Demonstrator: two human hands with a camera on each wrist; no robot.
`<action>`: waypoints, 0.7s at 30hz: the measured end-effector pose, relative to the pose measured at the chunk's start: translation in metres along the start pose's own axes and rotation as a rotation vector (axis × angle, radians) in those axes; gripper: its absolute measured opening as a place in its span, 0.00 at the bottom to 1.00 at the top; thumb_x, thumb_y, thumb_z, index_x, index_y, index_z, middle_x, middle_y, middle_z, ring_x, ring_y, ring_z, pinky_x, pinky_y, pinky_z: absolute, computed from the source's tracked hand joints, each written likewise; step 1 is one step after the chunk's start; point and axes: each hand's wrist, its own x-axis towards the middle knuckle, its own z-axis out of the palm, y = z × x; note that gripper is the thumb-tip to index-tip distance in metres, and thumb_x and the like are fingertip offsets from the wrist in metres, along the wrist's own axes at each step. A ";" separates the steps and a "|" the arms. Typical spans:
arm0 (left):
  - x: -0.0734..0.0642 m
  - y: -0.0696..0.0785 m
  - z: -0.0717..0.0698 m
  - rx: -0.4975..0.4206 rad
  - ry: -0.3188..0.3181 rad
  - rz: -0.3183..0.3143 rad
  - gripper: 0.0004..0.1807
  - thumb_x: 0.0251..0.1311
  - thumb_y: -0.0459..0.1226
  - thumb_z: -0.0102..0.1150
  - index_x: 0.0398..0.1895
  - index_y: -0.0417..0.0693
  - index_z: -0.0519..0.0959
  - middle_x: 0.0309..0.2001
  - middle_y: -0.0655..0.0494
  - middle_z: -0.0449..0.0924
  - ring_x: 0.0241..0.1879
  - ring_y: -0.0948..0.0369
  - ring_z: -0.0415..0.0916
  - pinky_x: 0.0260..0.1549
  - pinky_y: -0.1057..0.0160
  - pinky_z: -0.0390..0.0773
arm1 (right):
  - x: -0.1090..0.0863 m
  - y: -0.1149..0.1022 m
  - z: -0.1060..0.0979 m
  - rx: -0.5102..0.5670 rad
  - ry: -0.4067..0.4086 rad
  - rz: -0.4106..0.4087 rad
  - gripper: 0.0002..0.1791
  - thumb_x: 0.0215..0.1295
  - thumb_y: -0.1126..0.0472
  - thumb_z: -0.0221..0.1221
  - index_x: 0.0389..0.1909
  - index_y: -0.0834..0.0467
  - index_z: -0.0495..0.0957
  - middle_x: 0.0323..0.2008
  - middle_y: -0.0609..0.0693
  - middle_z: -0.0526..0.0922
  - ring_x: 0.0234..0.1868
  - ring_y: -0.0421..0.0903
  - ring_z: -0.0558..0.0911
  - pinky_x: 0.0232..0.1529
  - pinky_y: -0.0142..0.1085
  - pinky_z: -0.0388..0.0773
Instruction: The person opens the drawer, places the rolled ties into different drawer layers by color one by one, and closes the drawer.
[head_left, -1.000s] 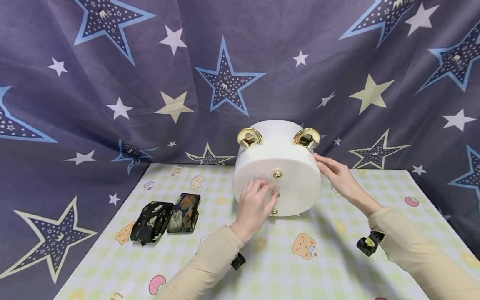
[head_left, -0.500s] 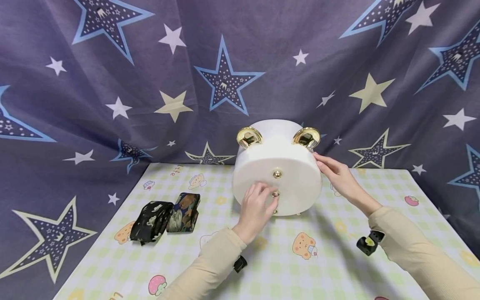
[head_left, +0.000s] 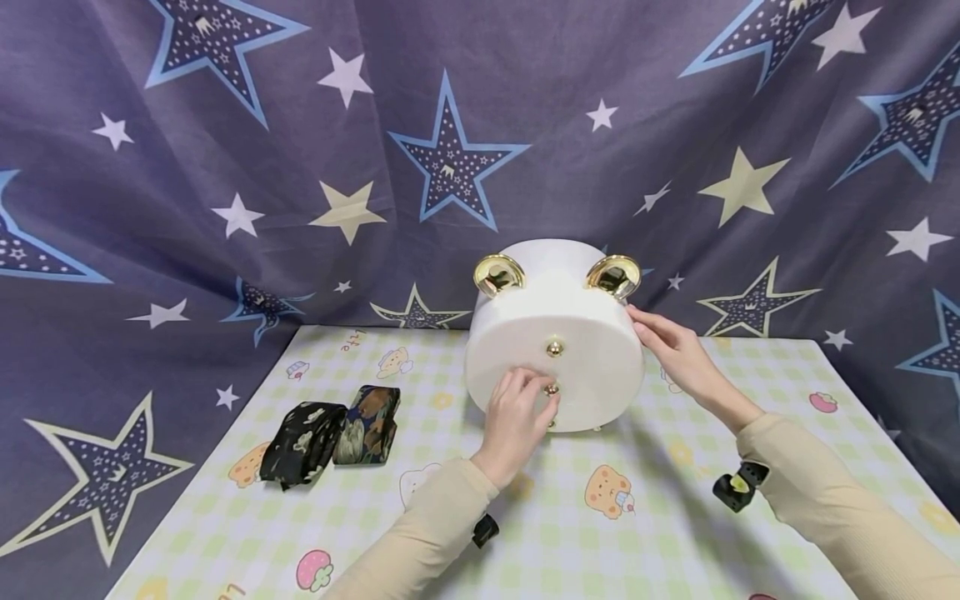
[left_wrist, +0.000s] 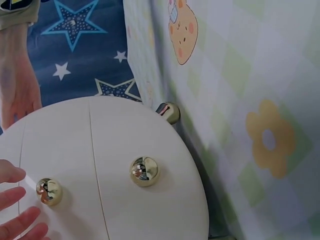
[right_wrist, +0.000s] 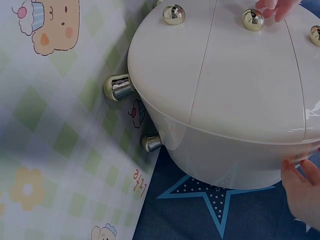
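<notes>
At the middle knob (right_wrist: 253, 20) of a white round cabinet (head_left: 577, 333), the bent fingers of the left hand (head_left: 513, 421) lie just beside the gold surface; whether they grasp it cannot be told. The fingers of the right hand (head_left: 678, 354) are extended and enclose nothing, their tips touching the cabinet's right side. In line with the middle knob sit an upper knob (head_left: 554, 348) and a lower knob (left_wrist: 144, 171), one to each section of the seamed front. Two gold discs (head_left: 500, 276) project from the top; gold feet (right_wrist: 119, 87) support the base. The cabinet stands toward the back of a checked tablecloth (head_left: 555, 533), before a starred curtain (head_left: 562, 125). Well apart, at left, a black patterned bundle (head_left: 303, 446) lies against a dark mottled bundle (head_left: 367, 425).
</notes>
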 end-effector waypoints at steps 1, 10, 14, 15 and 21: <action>0.000 0.000 0.000 0.002 0.001 -0.002 0.10 0.45 0.36 0.64 0.33 0.45 0.79 0.33 0.56 0.74 0.35 0.61 0.69 0.37 0.67 0.70 | 0.000 0.000 0.000 0.003 0.001 -0.003 0.24 0.66 0.54 0.46 0.61 0.60 0.62 0.61 0.55 0.62 0.60 0.52 0.64 0.52 0.23 0.64; 0.000 0.001 0.005 0.003 0.001 -0.026 0.10 0.44 0.36 0.65 0.32 0.44 0.79 0.32 0.56 0.74 0.34 0.61 0.70 0.37 0.66 0.70 | 0.000 0.001 0.000 -0.003 0.001 0.009 0.25 0.66 0.53 0.45 0.61 0.60 0.62 0.62 0.55 0.61 0.60 0.52 0.64 0.56 0.41 0.63; -0.001 0.001 0.007 0.005 -0.007 -0.037 0.10 0.44 0.36 0.65 0.33 0.44 0.79 0.32 0.56 0.74 0.34 0.61 0.70 0.37 0.67 0.70 | 0.000 0.002 0.000 -0.020 0.003 0.007 0.25 0.67 0.52 0.45 0.61 0.60 0.62 0.62 0.56 0.62 0.60 0.52 0.64 0.56 0.38 0.64; -0.001 0.001 0.007 0.005 -0.010 -0.040 0.10 0.44 0.36 0.65 0.33 0.44 0.79 0.32 0.56 0.74 0.34 0.61 0.69 0.37 0.67 0.70 | 0.000 0.002 0.000 -0.024 0.003 0.007 0.25 0.67 0.52 0.45 0.61 0.60 0.62 0.62 0.56 0.62 0.60 0.52 0.64 0.56 0.38 0.64; -0.001 0.002 0.009 0.009 -0.025 -0.061 0.10 0.45 0.36 0.65 0.33 0.44 0.79 0.31 0.57 0.72 0.33 0.62 0.68 0.35 0.67 0.69 | 0.000 0.002 0.000 -0.011 -0.003 0.009 0.26 0.66 0.52 0.45 0.62 0.60 0.61 0.62 0.56 0.61 0.60 0.53 0.63 0.57 0.41 0.63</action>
